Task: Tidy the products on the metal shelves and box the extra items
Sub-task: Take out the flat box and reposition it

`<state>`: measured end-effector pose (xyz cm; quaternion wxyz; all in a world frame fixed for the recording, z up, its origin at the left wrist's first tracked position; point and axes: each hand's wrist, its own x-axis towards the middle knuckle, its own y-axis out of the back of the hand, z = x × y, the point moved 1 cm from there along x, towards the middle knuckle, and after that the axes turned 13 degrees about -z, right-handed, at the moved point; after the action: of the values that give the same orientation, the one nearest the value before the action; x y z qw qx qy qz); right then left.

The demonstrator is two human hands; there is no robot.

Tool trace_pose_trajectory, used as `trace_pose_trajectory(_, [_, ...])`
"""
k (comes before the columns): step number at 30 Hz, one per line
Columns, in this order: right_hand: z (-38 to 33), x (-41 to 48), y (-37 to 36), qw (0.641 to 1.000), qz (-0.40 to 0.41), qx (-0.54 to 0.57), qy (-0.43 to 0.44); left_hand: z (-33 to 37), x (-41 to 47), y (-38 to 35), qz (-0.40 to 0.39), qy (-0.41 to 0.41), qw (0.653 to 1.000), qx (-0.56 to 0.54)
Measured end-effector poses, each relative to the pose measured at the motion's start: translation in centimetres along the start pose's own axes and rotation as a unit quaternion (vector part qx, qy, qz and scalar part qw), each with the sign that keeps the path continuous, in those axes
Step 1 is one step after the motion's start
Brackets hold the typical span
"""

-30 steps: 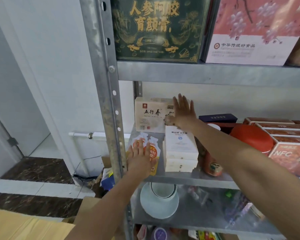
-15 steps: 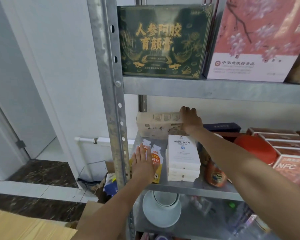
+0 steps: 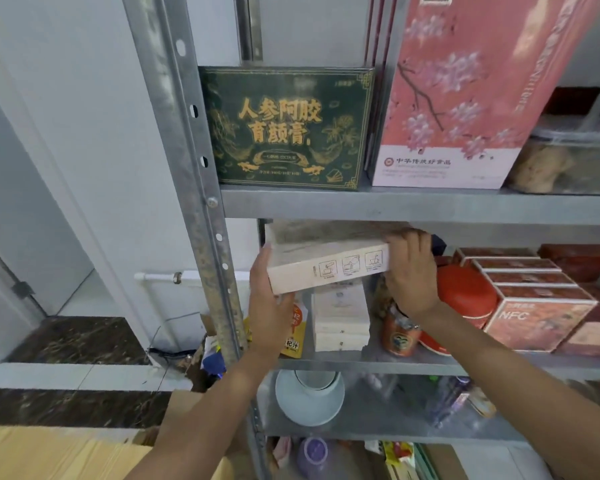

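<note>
Beige box (image 3: 328, 268): gripped at both ends, left hand (image 3: 269, 306) at 9 o'clock, right hand (image 3: 411, 271) at 3. White boxes (image 3: 340, 317) at 6 o'clock, on the shelf (image 3: 413, 363).

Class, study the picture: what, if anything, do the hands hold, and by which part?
A beige box, held by its two short ends: the left hand grips the left end, the right hand the right end.

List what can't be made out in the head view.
Head view:
- Beige box, large face: foreshortened under the shelf, print unreadable.
- Orange pouch: mostly behind the left hand.
- Dark box: behind the right hand.
- Lower-shelf items: blurred.
- Pink box: top cut off by frame edge.
</note>
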<state>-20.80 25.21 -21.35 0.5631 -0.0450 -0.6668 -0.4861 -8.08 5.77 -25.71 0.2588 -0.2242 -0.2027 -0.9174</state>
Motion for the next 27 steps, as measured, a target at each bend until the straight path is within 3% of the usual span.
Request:
trace_pose_trajectory(3, [-0.5,-2.8,2.0,0.998,0.028,0.047,-0.013,0.7,-1.3,0.8,0.026,-0.076,0.992,0.099])
trace_pose_trajectory(11, [-1.8,-6.2,9.1,0.992,0.047,0.118,0.001,4.6,-3.4,3.8,0.0,-0.185,0.97,0.157])
trace_pose_trajectory(14, [-1.9,-5.8,12.1,0.988,0.024,0.151,0.005,7.0,-3.1,5.8,-0.081,-0.165,0.981,0.064])
trace_pose_trajectory(16, [-1.6,-5.2,13.6,0.983,0.028,0.182,-0.008,9.0,-2.9,6.7,-0.121,-0.083,0.988,-0.05])
trace_pose_trajectory(18, [-1.4,-4.7,14.5,0.965,0.03,0.25,-0.068,10.7,-2.8,6.6,-0.122,-0.021,0.974,-0.19])
trace_pose_trajectory(19, [-1.4,-4.5,14.8,0.942,0.025,0.314,-0.114,11.1,-2.8,6.5,-0.107,0.007,0.966,-0.235])
trace_pose_trajectory(21, [-1.4,-4.5,15.0,0.864,-0.002,0.454,-0.218,11.4,-2.9,6.1,-0.081,0.077,0.955,-0.275])
trace_pose_trajectory(25, [-0.6,-6.4,14.0,0.647,-0.206,0.617,-0.397,11.5,-3.0,5.1,-0.076,0.178,0.932,-0.308])
trace_pose_trajectory(27, [-0.6,-8.0,13.1,0.57,-0.243,0.649,-0.442,11.1,-3.2,4.6,-0.088,0.233,0.92,-0.302])
